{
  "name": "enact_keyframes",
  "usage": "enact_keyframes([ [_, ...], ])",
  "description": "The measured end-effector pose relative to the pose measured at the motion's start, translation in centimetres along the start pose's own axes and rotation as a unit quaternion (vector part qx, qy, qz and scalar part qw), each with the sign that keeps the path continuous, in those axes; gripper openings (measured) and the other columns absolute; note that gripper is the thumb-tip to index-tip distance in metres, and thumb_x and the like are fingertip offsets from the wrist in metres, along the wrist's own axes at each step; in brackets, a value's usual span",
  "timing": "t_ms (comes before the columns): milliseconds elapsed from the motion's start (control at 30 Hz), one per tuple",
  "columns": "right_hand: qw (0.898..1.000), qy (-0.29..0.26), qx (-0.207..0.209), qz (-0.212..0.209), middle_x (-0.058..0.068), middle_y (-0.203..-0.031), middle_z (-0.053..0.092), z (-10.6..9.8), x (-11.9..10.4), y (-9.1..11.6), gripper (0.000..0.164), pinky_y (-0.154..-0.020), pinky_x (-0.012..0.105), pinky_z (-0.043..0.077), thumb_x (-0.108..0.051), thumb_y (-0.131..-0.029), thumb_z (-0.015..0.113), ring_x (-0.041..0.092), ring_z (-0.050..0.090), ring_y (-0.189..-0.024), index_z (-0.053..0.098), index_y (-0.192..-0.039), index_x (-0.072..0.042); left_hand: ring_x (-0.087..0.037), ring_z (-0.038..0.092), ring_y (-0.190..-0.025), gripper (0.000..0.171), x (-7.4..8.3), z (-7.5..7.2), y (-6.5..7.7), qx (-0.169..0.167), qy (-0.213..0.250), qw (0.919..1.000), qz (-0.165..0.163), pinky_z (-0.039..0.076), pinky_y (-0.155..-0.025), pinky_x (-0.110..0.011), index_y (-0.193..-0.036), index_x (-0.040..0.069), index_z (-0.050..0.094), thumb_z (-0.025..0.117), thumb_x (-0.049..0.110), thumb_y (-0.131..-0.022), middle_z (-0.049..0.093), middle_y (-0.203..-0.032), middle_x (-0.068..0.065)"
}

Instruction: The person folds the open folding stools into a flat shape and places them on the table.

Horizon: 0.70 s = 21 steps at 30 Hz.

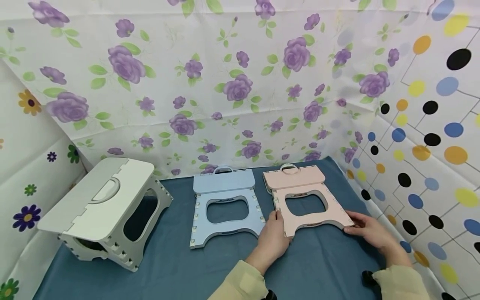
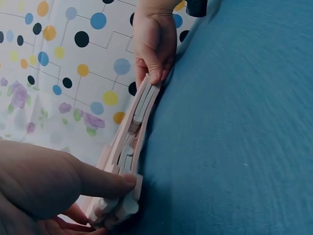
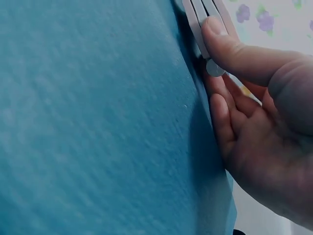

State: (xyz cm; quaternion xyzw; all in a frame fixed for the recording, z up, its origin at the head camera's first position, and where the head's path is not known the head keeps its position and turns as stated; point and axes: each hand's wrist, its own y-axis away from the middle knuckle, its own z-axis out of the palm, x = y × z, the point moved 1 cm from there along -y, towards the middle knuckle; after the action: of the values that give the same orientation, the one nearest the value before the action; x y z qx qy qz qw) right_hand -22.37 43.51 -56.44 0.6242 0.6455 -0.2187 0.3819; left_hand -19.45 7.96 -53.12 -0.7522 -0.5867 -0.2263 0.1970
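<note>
A pink folding stool [image 1: 298, 176], folded flat, lies on the blue cloth at the right, its carry handle at the far end. My left hand [image 1: 271, 237] grips its near left corner, the thumb on the edge in the left wrist view. At the near right corner, my right hand [image 1: 373, 233] pinches the stool, with the thumb [image 3: 215, 29] against the layered edge and the fingers beneath. Just left of it lies a blue folding stool [image 1: 225, 182], also folded flat, close beside my left hand. Folded panels show along the pink stool's near edge [image 2: 142, 107].
A white folding stool [image 1: 84, 208] stands unfolded at the left. Blue cloth [image 1: 168, 271] covers the table. A flowered sheet [image 1: 210, 87] hangs behind, and a dotted sheet [image 1: 423, 175] rises close to my right hand.
</note>
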Motion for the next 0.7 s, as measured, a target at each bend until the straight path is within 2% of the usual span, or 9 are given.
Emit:
enact_keyframes([
  [100,1.0,0.019,0.02,-0.001,0.021,-0.127,0.068,0.4,-0.3,-0.1,0.077,-0.08,0.028,0.052,-0.031,-0.096,0.085,0.021,0.063,-0.103,0.051,-0.154,0.007,-0.032,0.07,-0.115,0.074,-0.2,0.1,0.1,0.018,-0.015,0.9997,0.008,0.06,-0.082,-0.035,-0.154,-0.01,0.047,0.084,0.018,-0.096,0.05,-0.153,-0.026],
  [200,0.998,0.045,0.038,0.001,0.011,-0.109,0.067,0.8,-0.6,-0.3,0.076,-0.076,0.031,0.048,-0.034,-0.096,0.085,0.021,0.057,-0.091,0.053,-0.152,0.007,-0.032,0.071,-0.114,0.072,-0.4,0.3,0.1,0.028,-0.024,0.9992,0.012,0.061,-0.082,-0.035,-0.152,-0.01,0.05,0.085,0.017,-0.095,0.052,-0.152,-0.025],
  [467,0.997,0.051,0.049,0.016,0.01,-0.104,0.063,1.0,-0.9,-0.8,0.077,-0.078,0.036,0.044,-0.036,-0.097,0.083,0.024,0.053,-0.091,0.052,-0.152,0.008,-0.033,0.068,-0.123,0.07,-0.7,0.4,0.1,0.027,-0.026,0.9992,0.013,0.06,-0.091,-0.038,-0.152,-0.006,0.053,0.085,0.02,-0.095,0.055,-0.152,-0.023],
  [700,0.998,0.047,0.048,0.018,0.01,-0.1,0.058,1.0,-1.1,-0.7,0.079,-0.073,0.033,0.042,-0.031,-0.095,0.086,0.024,0.052,-0.088,0.05,-0.151,0.01,-0.033,0.065,-0.128,0.068,-0.9,0.1,0.5,0.036,0.011,0.999,0.025,0.058,-0.096,-0.04,-0.154,-0.004,0.052,0.082,0.021,-0.098,0.052,-0.155,-0.021],
])
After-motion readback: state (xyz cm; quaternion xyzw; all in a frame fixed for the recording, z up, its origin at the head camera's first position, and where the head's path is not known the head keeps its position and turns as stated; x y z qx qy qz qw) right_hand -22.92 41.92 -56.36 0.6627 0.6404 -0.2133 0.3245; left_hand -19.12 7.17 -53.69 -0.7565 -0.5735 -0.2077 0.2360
